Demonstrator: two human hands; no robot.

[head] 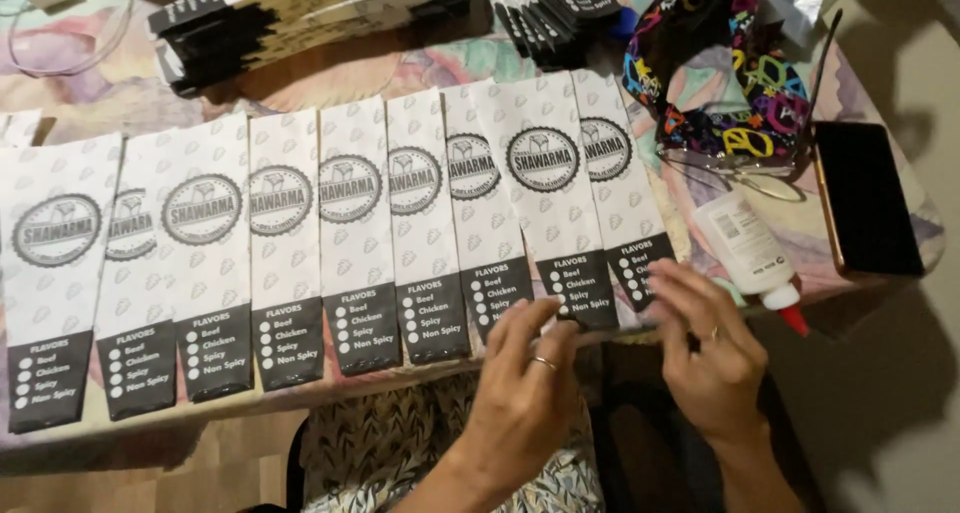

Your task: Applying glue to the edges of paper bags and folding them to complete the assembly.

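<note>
Overhead, patterned tablecloth (120,83), overlapping paper bags (350,233), glue bottle (750,248)

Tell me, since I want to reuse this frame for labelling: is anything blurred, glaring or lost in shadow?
Head view: the right hand is motion-blurred, the left hand slightly; the row of white paper sleeves is sharp and evenly lit; the floor at right lies in dark shadow; no strong glare.

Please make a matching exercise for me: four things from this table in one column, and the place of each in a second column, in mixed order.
Things:
1. glue bottle
2. dark phone
3. stack of flat bags
4. colourful pouch

Places:
A. top left of the table
B. at the table's right edge
C. just above the right hand
D. top right, behind the glue bottle

Pairs: 1-C, 2-B, 3-A, 4-D
</note>
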